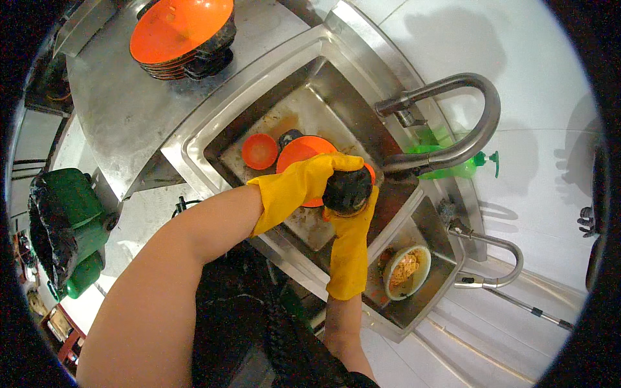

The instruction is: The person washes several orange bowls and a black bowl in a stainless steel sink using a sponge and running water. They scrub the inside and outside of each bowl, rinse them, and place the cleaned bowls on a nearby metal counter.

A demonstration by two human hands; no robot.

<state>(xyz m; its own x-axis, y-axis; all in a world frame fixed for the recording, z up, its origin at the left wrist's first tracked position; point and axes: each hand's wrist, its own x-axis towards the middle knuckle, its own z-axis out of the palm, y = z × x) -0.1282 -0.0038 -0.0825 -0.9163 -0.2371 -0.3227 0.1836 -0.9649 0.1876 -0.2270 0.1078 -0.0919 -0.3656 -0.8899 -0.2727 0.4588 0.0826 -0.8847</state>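
Over the left basin of the stainless steel sink [310, 92], my two hands in yellow rubber gloves grip a small bowl [347, 191], its black outside towards me and some orange rim showing. My left hand [310, 179] holds it from the upper left, fingers over its far edge. My right hand [351, 237] holds it from below and the right. Behind my left hand lies a larger orange bowl [305, 148], partly hidden. Beside it on the basin floor are a small orange bowl [259, 151] and a black item [290, 137], mostly covered.
Stacked orange-and-black bowls [182, 34] stand on the steel counter [121, 106]. A curved faucet [490, 106] rises by a green pump bottle [456, 167]. The second basin holds a pale container [427, 271] with food scraps. A green bin [82, 208] stands at left.
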